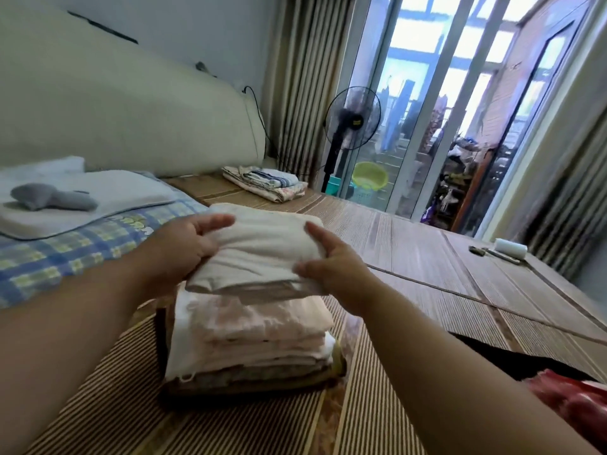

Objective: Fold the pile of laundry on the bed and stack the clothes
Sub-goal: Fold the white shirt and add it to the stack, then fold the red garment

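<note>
A folded cream garment (262, 247) sits on top of a stack of folded clothes (253, 339) on the bed's striped bamboo mat (427, 267). My left hand (184, 247) grips the garment's left edge, thumb on top. On the right edge, my right hand (331, 267) holds it with fingers curled against the fold. The stack below shows pink, white and brown layers. A red garment (571, 399) lies at the lower right beside dark cloth.
A second small pile of folded fabrics (266, 182) lies at the head of the bed. A pillow with a grey object (52, 198) rests on a blue checked sheet at left. A white roll (510, 249) lies far right. A standing fan (351, 119) stands by the glass door.
</note>
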Tool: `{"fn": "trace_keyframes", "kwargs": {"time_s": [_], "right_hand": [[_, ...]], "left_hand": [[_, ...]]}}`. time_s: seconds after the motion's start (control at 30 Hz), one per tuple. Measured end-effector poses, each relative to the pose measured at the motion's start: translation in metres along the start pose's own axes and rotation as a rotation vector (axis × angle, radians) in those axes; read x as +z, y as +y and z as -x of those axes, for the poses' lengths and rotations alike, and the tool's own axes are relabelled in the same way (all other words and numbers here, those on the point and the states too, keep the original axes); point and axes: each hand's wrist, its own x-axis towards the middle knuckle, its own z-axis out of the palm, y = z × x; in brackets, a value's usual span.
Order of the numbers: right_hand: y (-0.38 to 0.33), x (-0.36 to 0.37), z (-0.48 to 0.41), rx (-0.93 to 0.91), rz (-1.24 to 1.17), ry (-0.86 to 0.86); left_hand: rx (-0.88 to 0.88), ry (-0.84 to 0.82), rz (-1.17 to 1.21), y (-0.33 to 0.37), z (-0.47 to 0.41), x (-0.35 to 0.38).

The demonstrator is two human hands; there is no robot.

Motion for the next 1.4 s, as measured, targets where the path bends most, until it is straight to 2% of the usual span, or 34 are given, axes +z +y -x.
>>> {"fn": "trace_keyframes", "kwargs": {"time_s": [0.07,0.13,0.17,0.23,0.3,0.37,0.53,0.7,0.8,0.9,0.97,1.03,1.17,1.27,1.4], "right_hand": [[0.023,0.009,-0.017,0.082,0.289,0.012],[0.042,0.017,-0.03,0.128,0.68,0.0],[0.048,0.02,-0.035,0.107,0.793,-0.022],[0.057,0.025,-0.045,0.024,0.931,-0.12],[0.067,0.027,-0.053,0.007,1.057,-0.24],[0.084,0.026,-0.056,0.047,1.091,-0.301],[0.129,0.03,-0.049,0.067,1.07,-0.285],[0.114,0.027,-0.054,0.137,1.096,-0.299],[0.098,0.015,-0.028,0.093,1.084,-0.204],[0.086,-0.005,0.03,0.056,0.998,-0.023],[0.083,-0.02,0.08,0.051,0.963,0.049],[0.086,-0.038,0.136,0.097,1.007,0.05],[0.096,-0.077,0.24,0.274,1.145,0.049],[0.102,-0.102,0.301,0.387,1.126,0.138],[0.108,-0.128,0.36,0.511,1.07,0.266]], "left_hand": [[-0.033,-0.064,-0.256,-0.021,-0.018,0.006],[-0.049,-0.211,-0.644,-0.047,-0.034,0.019],[-0.04,-0.287,-0.778,-0.055,-0.038,0.029],[0.032,-0.392,-0.938,-0.064,-0.041,0.048],[0.073,-0.456,-1.002,-0.073,-0.042,0.065],[0.065,-0.499,-1.022,-0.09,-0.04,0.075],[0.077,-0.478,-1.046,-0.123,-0.033,0.095],[0.033,-0.484,-1.033,-0.116,-0.037,0.094],[0.008,-0.47,-1.016,-0.098,-0.025,0.087],[0.127,-0.421,-0.94,-0.063,0.008,0.09],[0.279,-0.463,-0.873,-0.04,0.046,0.103],[0.385,-0.543,-0.83,-0.024,0.089,0.123],[0.411,-0.705,-0.829,-0.007,0.152,0.178],[0.41,-0.789,-0.776,0.011,0.189,0.229],[0.494,-0.887,-0.75,0.034,0.236,0.294]]}}
